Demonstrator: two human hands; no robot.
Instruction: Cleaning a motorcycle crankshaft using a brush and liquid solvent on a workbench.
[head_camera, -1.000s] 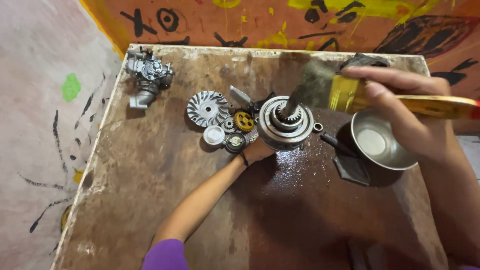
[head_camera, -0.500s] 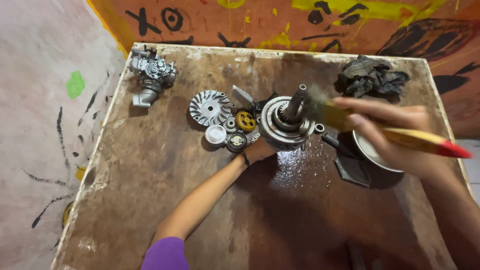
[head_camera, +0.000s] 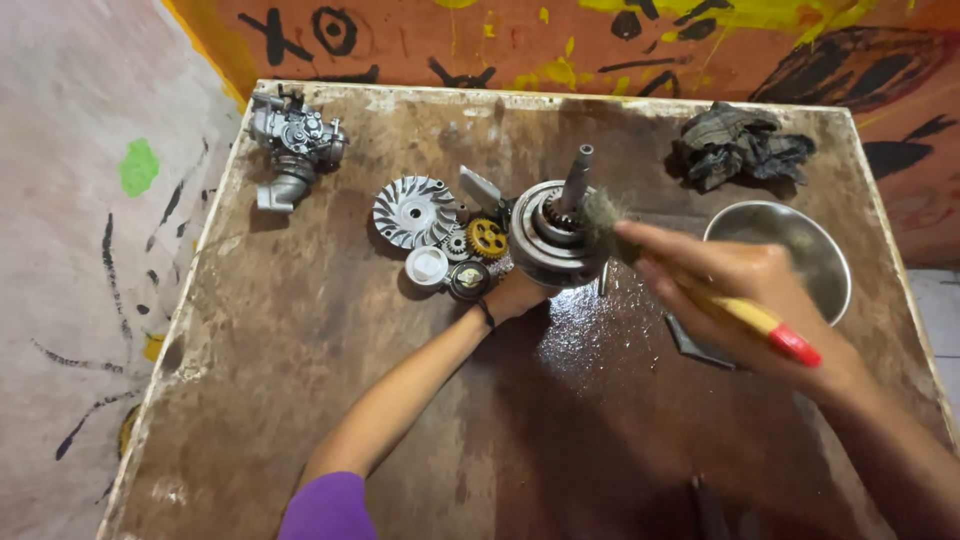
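Observation:
A round metal clutch assembly with an upright shaft stands at the middle of the stained wooden table. My left hand grips its near side and steadies it. My right hand holds a paintbrush with a yellow and red handle. The brush's dark bristles touch the right side of the assembly. The table around the part looks wet.
A finned metal disc, a yellow gear, a white cap and small round parts lie left of the assembly. A carburetor sits at the far left corner. A steel bowl and a dark rag are at the right.
My right hand has come down and to the left with the brush, from above the bowl to the side of the assembly. My left hand has stayed on the part.

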